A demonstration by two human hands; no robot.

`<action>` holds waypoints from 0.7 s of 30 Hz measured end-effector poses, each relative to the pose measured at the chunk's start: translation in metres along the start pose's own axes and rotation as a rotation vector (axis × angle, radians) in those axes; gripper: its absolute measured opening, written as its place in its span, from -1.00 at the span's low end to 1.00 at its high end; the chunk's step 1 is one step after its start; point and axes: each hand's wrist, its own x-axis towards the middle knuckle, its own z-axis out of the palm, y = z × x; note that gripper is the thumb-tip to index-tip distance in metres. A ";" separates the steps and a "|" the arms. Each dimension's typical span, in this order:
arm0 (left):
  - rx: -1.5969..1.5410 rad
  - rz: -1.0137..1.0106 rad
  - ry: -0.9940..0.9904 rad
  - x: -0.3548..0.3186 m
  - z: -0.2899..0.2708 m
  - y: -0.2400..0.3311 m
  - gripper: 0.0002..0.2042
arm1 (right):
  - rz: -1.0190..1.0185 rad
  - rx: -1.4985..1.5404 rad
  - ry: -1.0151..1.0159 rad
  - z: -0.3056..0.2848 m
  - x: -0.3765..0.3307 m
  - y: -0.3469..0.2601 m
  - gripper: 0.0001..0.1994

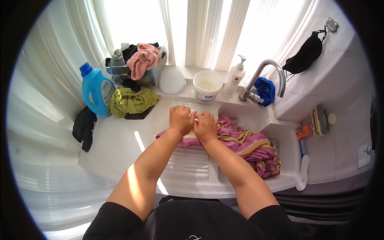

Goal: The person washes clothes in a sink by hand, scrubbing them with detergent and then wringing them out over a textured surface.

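Two black sleeves [116, 218] come nearest in the head view, one on each of two bare forearms [148, 164] reaching over one white sink unit [120, 160]. Both hands, one left hand [181, 120] and one right hand [206, 127], sit side by side, each grip clenched on one pink-and-yellow striped cloth [248, 150]; a small pale bit shows between them, too hidden to identify. That cloth lies across the ribbed washboard [188, 162], its bulk trailing rightward into the single basin [235, 112]. Behind stand one open white tub [207, 86], one round white lid [172, 83], one pump bottle [233, 82] and one curved tap [273, 66] with one blue bundle [264, 91] beside it. Leftward are one blue jug [93, 92], one green garment [132, 102] and one clear bin [154, 76] of clothes, too heaped to count. Rightward, one black mask [306, 54] hangs from one grey hook [331, 25].
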 end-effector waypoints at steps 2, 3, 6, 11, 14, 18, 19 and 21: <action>0.005 0.061 0.044 -0.008 -0.008 0.003 -0.73 | -0.044 -0.090 0.201 0.006 -0.016 -0.004 -0.75; 0.035 0.121 0.084 -0.022 -0.017 0.013 -0.67 | -0.020 0.088 0.053 0.006 -0.034 0.003 -0.72; -0.011 0.159 -0.208 -0.102 -0.067 0.036 -0.45 | -0.274 0.117 -0.181 -0.058 -0.085 -0.007 -0.40; -0.056 0.156 -0.208 -0.114 -0.052 0.032 -0.55 | -0.525 -0.012 -0.029 -0.023 -0.098 0.017 -0.49; -0.109 0.101 -0.208 -0.051 -0.024 0.006 -0.66 | -0.276 0.167 -0.196 -0.011 -0.042 0.017 -0.58; -0.185 0.044 -0.087 -0.050 -0.028 0.009 -0.69 | -0.142 0.292 -0.141 -0.012 -0.040 0.004 -0.51; -0.183 0.038 -0.107 -0.063 -0.036 0.016 -0.68 | -0.185 0.278 -0.142 -0.022 -0.051 0.002 -0.48; -0.190 0.123 -0.131 -0.091 -0.060 0.026 -0.60 | -0.279 0.248 -0.141 -0.061 -0.071 -0.009 -0.42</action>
